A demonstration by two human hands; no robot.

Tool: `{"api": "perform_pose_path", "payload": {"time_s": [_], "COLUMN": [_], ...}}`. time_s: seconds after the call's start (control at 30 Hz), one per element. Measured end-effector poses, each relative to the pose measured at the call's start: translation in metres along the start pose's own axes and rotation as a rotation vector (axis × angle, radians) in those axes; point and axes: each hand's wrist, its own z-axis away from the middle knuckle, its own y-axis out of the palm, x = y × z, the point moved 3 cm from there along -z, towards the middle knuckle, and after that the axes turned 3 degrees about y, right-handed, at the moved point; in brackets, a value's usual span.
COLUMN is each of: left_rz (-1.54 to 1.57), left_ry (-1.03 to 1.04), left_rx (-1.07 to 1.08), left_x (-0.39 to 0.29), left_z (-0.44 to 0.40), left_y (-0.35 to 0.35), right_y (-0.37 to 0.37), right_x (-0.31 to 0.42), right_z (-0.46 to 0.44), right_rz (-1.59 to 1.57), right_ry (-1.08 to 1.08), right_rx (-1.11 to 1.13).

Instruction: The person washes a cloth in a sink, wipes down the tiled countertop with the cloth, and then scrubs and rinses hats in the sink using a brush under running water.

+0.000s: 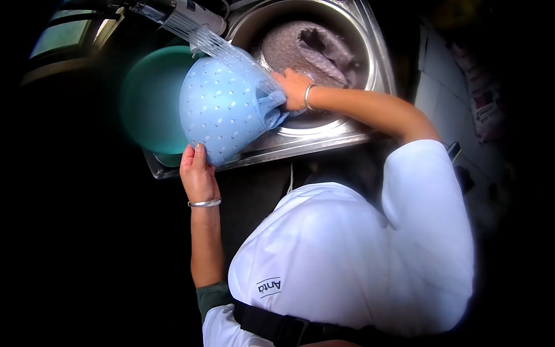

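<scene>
A light blue patterned cloth item [222, 104], rounded and full in shape, spans the space between my hands. My left hand [198, 170] pinches its lower left edge between thumb and fingers. At its bunched right end, my right hand [293, 89] grips the gathered fabric. Water sprays from a faucet head [155, 10] across the top of the blue item and toward my right hand. Behind my right hand, a brownish-mauve patterned cloth item [289, 49] lies in the round metal sink [373, 55].
A green basin [153, 104] stands left of the blue item, on the metal sink counter [269, 151]. A white cylindrical object [202, 16] is beside the faucet. A printed bag [484, 104] lies at the far right on pale tiles [436, 87].
</scene>
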Motion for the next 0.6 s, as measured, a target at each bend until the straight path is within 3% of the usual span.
{"api": "perform_pose_path", "payload": {"time_s": [0.07, 0.1, 0.2, 0.23, 0.37, 0.4, 0.47, 0.5, 0.6], "left_rz": [-0.012, -0.036, -0.089, -0.139, -0.31, -0.363, -0.127, -0.045, -0.004], "left_ry": [-0.034, -0.042, -0.065, -0.023, 0.173, 0.2, 0.094, 0.085, 0.066], "left_rx": [-0.008, -0.006, 0.047, 0.072, 0.165, 0.156, 0.073, 0.044, -0.016], "left_x": [0.001, 0.005, 0.028, 0.033, 0.033, 0.03, 0.024, 0.02, 0.008], "left_z": [-0.003, -0.002, 0.008, 0.009, 0.004, -0.002, -0.016, -0.02, -0.024], "left_y": [0.001, 0.001, 0.015, 0.021, 0.04, 0.037, 0.025, 0.018, -0.008], "right_y": [0.03, 0.049, 0.069, 0.065, 0.101, 0.098, 0.074, 0.042, 0.018], "right_x": [-0.012, -0.011, -0.02, -0.019, -0.045, -0.042, -0.033, -0.021, -0.007], "right_z": [0.011, 0.009, -0.017, -0.017, -0.074, -0.074, -0.072, -0.058, -0.025], "right_rz": [-0.029, 0.117, 0.056, -0.094, -0.079, -0.076, -0.071, 0.157, -0.232], "right_ry": [-0.096, -0.145, -0.216, -0.129, -0.064, -0.014, 0.09, -0.091, 0.094], "right_rx": [-0.185, -0.233, -0.041, -0.123, 0.025, 0.046, 0.077, 0.061, -0.132]}}
